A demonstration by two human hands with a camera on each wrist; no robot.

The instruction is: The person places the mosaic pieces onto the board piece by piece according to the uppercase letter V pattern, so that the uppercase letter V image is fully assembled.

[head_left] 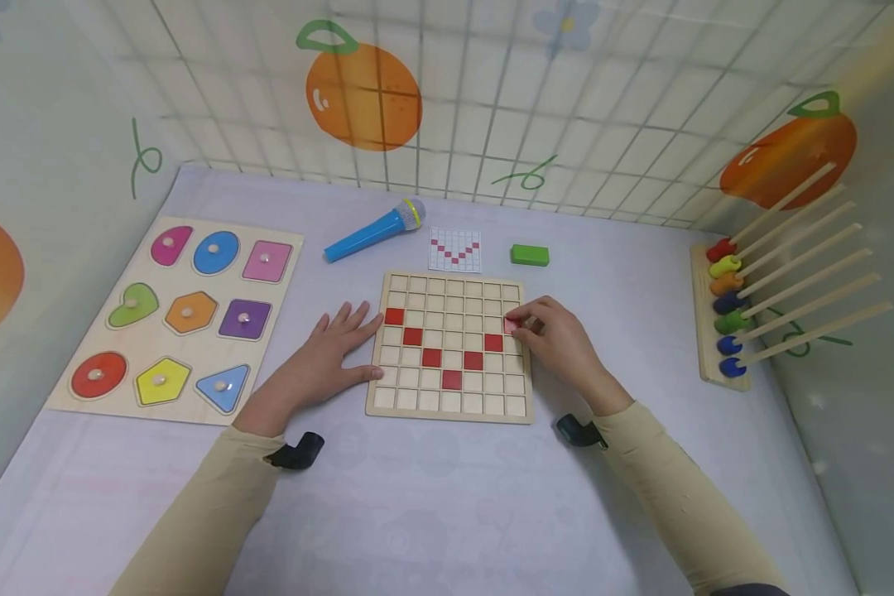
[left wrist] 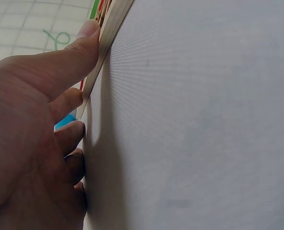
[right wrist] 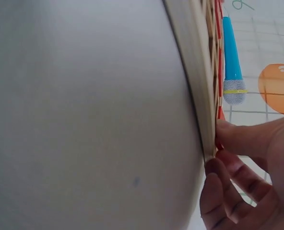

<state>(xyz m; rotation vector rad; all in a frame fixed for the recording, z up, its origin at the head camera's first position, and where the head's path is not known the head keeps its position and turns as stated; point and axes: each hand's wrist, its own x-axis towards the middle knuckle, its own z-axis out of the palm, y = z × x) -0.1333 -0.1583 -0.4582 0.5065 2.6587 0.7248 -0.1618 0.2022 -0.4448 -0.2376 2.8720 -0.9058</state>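
A square wooden grid board (head_left: 430, 400) lies in the middle of the table. Several red square tiles (head_left: 452, 380) sit in its cells, forming a V. At the right-hand column, my right hand (head_left: 562, 343) pinches another red tile (head_left: 511, 325) between thumb and fingers, right over a cell; whether it is fully seated is hidden by the fingertips. My left hand (head_left: 320, 364) lies with spread fingers at the board's left edge, its thumb touching the frame, as the left wrist view also shows. Behind the board is a small pattern card (head_left: 455, 250) printed with a red V on a grid.
To the left lies a shape puzzle board (head_left: 141, 335) with knobbed pieces. A blue toy microphone (head_left: 372, 233) and a green block (head_left: 530, 255) lie behind the grid board. On the far right stands a wooden base with pegs (head_left: 715, 356) and coloured beads. A patterned wall closes the back.
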